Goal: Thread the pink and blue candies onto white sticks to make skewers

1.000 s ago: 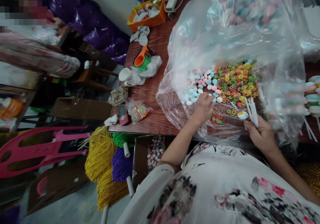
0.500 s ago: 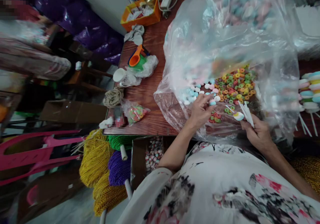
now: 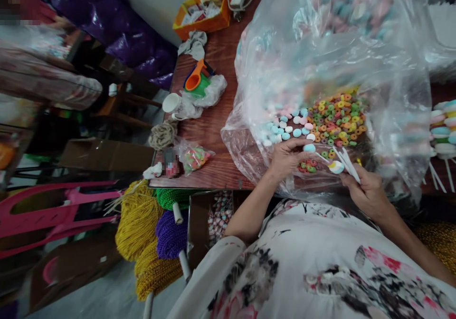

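Left hand [image 3: 287,156] pinches a pale blue round candy [image 3: 309,148] by the near edge of the clear plastic bag [image 3: 320,48], right hand [image 3: 366,193] clamps thin white sticks [image 3: 345,159], one seemingly candy-tipped.

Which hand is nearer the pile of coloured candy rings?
Left. The left hand lies just beside the candy rings; the right hand, gripping white sticks, sits lower.

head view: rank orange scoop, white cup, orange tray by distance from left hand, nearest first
From the left hand:
1. White cup, on the table's left edge.
2. Orange scoop, farther back, by the green thing.
3. Orange tray, at the table's far end.
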Tool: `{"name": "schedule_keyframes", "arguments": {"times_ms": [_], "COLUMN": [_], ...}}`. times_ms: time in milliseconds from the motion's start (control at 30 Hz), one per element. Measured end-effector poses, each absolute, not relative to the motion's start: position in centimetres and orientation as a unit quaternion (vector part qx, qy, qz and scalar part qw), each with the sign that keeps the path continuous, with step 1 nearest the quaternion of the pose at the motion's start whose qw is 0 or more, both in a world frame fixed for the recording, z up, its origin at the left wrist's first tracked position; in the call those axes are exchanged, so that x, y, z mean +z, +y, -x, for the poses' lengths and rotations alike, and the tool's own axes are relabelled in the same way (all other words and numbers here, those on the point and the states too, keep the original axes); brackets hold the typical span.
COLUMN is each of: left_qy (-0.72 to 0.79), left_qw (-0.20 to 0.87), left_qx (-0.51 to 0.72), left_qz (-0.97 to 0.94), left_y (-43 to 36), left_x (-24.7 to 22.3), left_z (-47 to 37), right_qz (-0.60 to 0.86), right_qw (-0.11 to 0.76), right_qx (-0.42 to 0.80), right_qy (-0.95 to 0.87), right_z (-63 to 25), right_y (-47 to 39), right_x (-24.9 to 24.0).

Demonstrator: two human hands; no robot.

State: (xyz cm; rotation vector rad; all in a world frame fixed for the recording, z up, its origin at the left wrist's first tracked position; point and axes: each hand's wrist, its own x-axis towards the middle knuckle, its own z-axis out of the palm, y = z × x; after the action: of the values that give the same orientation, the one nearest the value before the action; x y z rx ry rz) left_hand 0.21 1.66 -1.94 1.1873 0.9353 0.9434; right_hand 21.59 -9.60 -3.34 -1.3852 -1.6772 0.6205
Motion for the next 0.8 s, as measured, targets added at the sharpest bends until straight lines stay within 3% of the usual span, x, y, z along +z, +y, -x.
{"name": "schedule_keyframes", "arguments": {"times_ms": [167, 467, 700, 800], "left_qy": [0.37, 0.33, 0.32, 0.317], "left_qw": [0.625, 0.414, 0.237, 0.211], "left_qx": [0.449, 0.533, 0.52, 0.513], "left_qz": [-0.521, -0.661, -0.756, -0.77], "left_y": [1.1, 0.2, -0.2, 0.0], "left_x": [-1.4, -2.1, -1.9, -1.6], "left_z": [-0.5, -0.8, -0.9, -0.9], "right_qz": [0.542, 0.581, 0.553, 0.55], "right_qw": [0.42, 0.4, 0.464, 0.485], "right_qx": [0.246, 0.236, 0.296, 0.308], "right_qy": [-0.685, -0.668, -0.626, -0.606], "right_z": [-21.4, -21.1, -18.6, -18.0], "right_y": [-9.6, -9.9, -10.5, -10.1], "right_x": [-2.2, -2.6, -2.6, -2.4]}}
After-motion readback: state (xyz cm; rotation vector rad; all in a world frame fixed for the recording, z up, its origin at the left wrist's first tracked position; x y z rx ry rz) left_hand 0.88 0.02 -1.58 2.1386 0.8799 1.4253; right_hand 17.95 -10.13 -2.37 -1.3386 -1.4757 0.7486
